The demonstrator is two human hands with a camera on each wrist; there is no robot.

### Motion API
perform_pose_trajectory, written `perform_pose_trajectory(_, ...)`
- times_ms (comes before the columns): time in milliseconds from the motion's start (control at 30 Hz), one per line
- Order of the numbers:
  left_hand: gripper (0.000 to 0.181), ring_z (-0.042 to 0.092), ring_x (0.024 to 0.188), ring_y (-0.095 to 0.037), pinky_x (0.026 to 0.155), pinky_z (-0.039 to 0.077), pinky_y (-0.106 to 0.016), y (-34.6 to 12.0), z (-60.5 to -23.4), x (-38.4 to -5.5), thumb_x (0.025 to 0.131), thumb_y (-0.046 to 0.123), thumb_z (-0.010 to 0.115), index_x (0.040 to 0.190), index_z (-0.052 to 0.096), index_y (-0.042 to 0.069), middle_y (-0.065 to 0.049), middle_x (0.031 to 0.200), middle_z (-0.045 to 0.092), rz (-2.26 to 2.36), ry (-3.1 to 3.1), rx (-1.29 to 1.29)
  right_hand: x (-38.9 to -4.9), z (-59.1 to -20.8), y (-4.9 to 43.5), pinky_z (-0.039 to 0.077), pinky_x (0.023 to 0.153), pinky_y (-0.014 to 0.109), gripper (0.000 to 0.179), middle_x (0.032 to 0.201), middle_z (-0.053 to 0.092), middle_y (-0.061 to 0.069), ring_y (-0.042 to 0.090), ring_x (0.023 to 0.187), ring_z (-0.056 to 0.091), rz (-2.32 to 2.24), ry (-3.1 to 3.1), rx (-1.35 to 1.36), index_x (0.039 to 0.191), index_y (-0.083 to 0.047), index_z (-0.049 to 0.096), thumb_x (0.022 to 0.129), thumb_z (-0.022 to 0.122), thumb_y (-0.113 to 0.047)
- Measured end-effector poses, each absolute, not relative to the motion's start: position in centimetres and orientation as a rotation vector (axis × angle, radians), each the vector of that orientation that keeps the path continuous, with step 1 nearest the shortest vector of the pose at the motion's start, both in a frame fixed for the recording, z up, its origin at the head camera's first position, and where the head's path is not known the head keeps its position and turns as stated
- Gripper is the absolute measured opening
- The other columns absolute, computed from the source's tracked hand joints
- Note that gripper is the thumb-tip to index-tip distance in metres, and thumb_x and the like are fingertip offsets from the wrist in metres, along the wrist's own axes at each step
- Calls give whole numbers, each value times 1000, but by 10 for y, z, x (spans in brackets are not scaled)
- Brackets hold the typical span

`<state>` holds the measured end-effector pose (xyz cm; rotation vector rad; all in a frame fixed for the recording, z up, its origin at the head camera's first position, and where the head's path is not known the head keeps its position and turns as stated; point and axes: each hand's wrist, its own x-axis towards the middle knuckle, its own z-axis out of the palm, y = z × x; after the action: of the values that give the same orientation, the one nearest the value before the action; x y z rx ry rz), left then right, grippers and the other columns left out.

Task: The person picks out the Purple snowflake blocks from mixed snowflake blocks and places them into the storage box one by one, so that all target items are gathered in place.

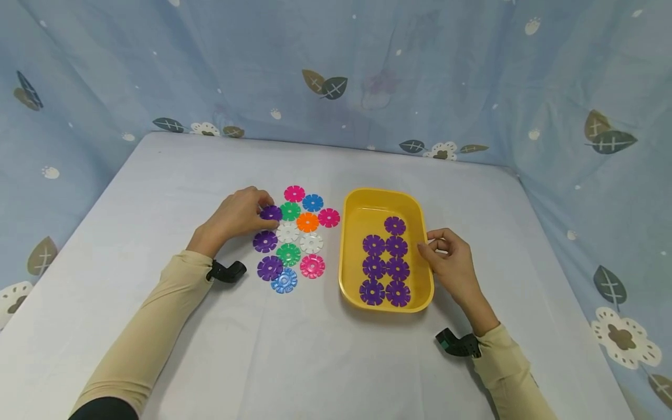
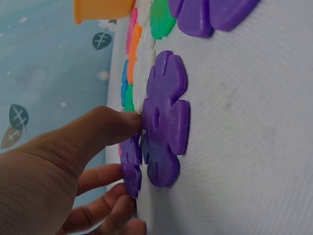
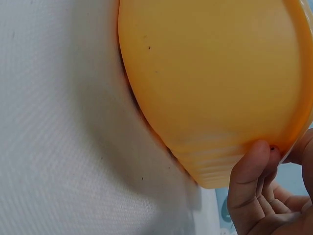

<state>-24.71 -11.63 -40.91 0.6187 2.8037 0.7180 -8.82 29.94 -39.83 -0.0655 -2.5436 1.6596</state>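
Observation:
My left hand (image 1: 238, 214) is at the left side of a group of flower-shaped plastic discs, its thumb and fingers around the edges of a purple flower disc (image 1: 270, 213). In the left wrist view that purple disc (image 2: 130, 166) sits between thumb and fingers, partly behind a nearer purple disc (image 2: 166, 120). My right hand (image 1: 451, 262) pinches the right rim of a yellow tray (image 1: 367, 200), thumb over the edge and curled fingers outside. Several purple flower discs (image 1: 397, 268) lie in two columns inside the tray. From the right wrist, the tray's outer wall (image 3: 210, 73) fills much of the view.
Between the left hand and the tray lie loose discs: orange (image 1: 307, 222), green (image 1: 289, 254), white (image 1: 311, 242), pink (image 1: 312, 266) and blue (image 1: 284, 280). More purple discs (image 1: 270, 268) edge the group's left side. A white cloth covers the table (image 1: 325, 361); a blue patterned curtain (image 1: 451, 70) hangs behind.

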Motion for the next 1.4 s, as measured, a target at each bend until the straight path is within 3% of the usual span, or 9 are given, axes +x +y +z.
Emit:
perform_pose_trajectory(700,53,57,93,-28,83,51,-46,-97,-380,-245,78,35,85,117,67,5,-12,112,62,784,2882,737,-89,-396,300,52,53,22,33,83,61,22,11,61,68,1667,-2521,-68,118,7,54,95,68,-13)
perform_pose_trajectory(1133,50,59,85,-19,77,55,-35,-33,-343,-238,78,39,84,116,69,11,-4,108,60,768,2824,1013,-88,-397,301,53,55,22,33,84,62,22,12,65,70,1651,-2531,-70,118,7,55,95,68,-13)
perform_pose_trajectory(1400,47,57,83,-16,75,51,-30,10,-337,-233,81,42,81,116,68,13,-2,109,59,699,2722,1198,-89,-400,301,51,53,21,32,83,62,21,12,62,69,1639,-2537,-49,119,7,55,95,68,-10)
